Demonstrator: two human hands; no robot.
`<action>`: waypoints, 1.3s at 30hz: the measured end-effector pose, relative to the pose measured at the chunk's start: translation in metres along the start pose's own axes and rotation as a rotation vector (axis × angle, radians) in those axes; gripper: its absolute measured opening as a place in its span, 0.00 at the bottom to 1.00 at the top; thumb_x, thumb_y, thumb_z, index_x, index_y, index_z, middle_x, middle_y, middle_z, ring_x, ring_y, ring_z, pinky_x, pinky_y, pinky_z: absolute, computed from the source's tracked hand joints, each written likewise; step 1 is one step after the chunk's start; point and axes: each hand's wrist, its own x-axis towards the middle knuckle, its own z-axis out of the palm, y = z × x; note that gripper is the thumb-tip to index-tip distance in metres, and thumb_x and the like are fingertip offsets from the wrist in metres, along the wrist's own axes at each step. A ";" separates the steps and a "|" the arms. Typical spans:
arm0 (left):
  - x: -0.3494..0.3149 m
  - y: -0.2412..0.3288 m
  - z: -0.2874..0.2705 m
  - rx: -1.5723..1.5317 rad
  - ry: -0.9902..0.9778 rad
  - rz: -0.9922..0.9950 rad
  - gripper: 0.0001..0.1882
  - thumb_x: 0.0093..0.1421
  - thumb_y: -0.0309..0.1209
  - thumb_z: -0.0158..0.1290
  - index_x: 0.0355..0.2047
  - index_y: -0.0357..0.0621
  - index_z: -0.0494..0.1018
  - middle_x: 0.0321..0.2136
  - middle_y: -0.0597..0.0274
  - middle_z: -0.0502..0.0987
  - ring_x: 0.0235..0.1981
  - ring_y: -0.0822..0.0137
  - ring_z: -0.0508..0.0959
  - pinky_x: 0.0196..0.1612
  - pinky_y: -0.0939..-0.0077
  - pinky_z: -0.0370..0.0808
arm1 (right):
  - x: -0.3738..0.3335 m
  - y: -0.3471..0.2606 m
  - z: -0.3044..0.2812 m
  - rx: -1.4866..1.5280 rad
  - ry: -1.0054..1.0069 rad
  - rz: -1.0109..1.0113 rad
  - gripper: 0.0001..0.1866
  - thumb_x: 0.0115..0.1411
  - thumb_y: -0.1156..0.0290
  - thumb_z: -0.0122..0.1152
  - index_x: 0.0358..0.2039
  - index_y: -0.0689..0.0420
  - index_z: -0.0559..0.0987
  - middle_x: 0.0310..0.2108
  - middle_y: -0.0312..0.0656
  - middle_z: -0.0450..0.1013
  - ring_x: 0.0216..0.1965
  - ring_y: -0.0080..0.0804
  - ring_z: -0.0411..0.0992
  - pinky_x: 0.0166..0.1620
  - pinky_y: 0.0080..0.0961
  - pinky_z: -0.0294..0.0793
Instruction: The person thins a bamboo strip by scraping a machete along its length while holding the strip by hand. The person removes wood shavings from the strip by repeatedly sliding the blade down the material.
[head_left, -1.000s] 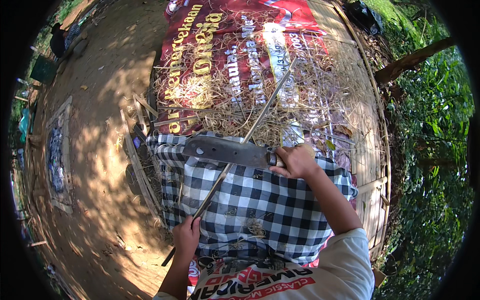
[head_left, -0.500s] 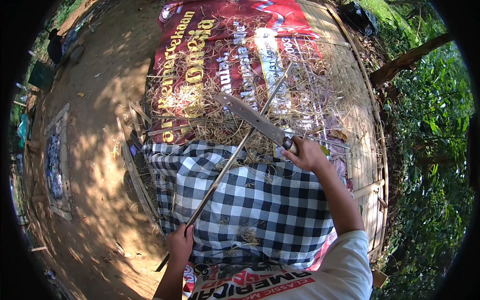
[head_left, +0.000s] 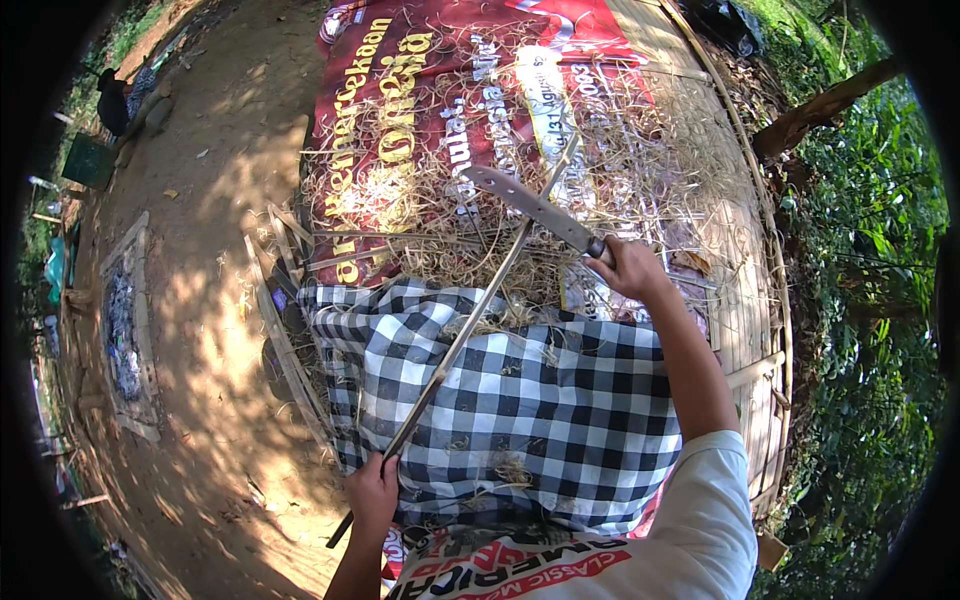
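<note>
My right hand (head_left: 634, 270) is wrapped round the dark handle of a large knife (head_left: 534, 207), its broad blade pointing up and to the left, with small holes in it. The blade lies across a long, thin strip, apparently bamboo or wood (head_left: 455, 352), near the strip's far end. My left hand (head_left: 372, 492) grips that strip close to its near end, by my lap. A black-and-white checked cloth (head_left: 520, 400) covers my legs under the strip. Curly pale shavings (head_left: 470, 190) lie scattered beyond it.
A red printed banner (head_left: 350, 130) is spread under the shavings on a slatted bamboo platform (head_left: 735, 250). Loose wooden strips (head_left: 285, 335) lie at its left edge. On the dirt ground to the left is a framed rectangular patch (head_left: 128, 325). Green plants and a leaning log (head_left: 830, 105) border the right.
The knife in my right hand has moved away from me along the strip, towards its far end. My left hand keeps its grip. The whole view has shifted slightly.
</note>
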 end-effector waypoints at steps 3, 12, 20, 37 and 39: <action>0.008 0.006 -0.010 0.050 -0.033 0.005 0.17 0.61 0.38 0.55 0.21 0.42 0.67 0.11 0.49 0.68 0.14 0.45 0.71 0.17 0.58 0.64 | 0.000 0.042 -0.024 0.012 0.123 0.169 0.28 0.59 0.43 0.55 0.33 0.61 0.76 0.24 0.55 0.75 0.30 0.55 0.76 0.36 0.46 0.74; 0.011 -0.003 -0.015 0.044 -0.051 0.034 0.17 0.62 0.41 0.54 0.22 0.43 0.69 0.11 0.50 0.69 0.15 0.45 0.73 0.18 0.56 0.65 | -0.007 0.058 -0.040 -0.235 0.180 0.175 0.29 0.57 0.39 0.55 0.31 0.58 0.77 0.22 0.50 0.76 0.26 0.50 0.76 0.34 0.43 0.76; 0.013 -0.001 -0.013 0.045 -0.038 0.051 0.17 0.62 0.42 0.54 0.23 0.43 0.71 0.12 0.48 0.70 0.17 0.43 0.73 0.19 0.55 0.66 | -0.019 0.015 -0.039 -0.201 0.125 0.146 0.35 0.57 0.35 0.51 0.35 0.61 0.75 0.25 0.52 0.77 0.29 0.52 0.77 0.36 0.44 0.76; 0.013 -0.018 0.002 -0.195 -0.101 0.057 0.19 0.64 0.42 0.51 0.25 0.38 0.70 0.15 0.42 0.70 0.21 0.38 0.72 0.21 0.55 0.67 | -0.051 0.138 -0.073 0.143 0.618 0.713 0.30 0.55 0.46 0.60 0.30 0.67 0.79 0.25 0.59 0.76 0.31 0.53 0.77 0.35 0.42 0.75; 0.017 -0.014 0.000 -0.150 -0.100 0.045 0.18 0.64 0.42 0.51 0.25 0.38 0.71 0.15 0.43 0.71 0.21 0.39 0.73 0.22 0.54 0.67 | -0.075 0.151 -0.060 0.342 0.690 0.709 0.25 0.53 0.53 0.63 0.29 0.68 0.78 0.22 0.55 0.75 0.26 0.46 0.76 0.31 0.38 0.74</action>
